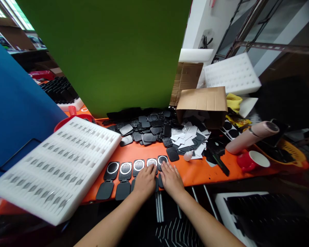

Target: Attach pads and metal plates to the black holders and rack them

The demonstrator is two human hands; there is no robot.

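Observation:
Several black hinged square pieces lie unfolded in a row along the front of the orange table, each with a white ring on its upper half, such as the leftmost piece (pixel 104 190). My left hand (pixel 145 181) rests on the right part of this row, its fingers lying over the lower edge of a ringed piece (pixel 151 162). At the row's right end, my right hand (pixel 172 180) lies with its fingers apart on the last ringed piece (pixel 162 159). Both hands cover parts of the pieces below them. No object shows between the fingers of either hand.
A white foam tray (pixel 92 137) with slots leans at left. Behind the row lies a heap of black pieces (pixel 149 137), with paper scraps (pixel 187 137) and a cardboard box (pixel 202 99) to its right. A small bottle (pixel 188 155), pink flask (pixel 247 139) and red mug (pixel 243 161) stand nearby.

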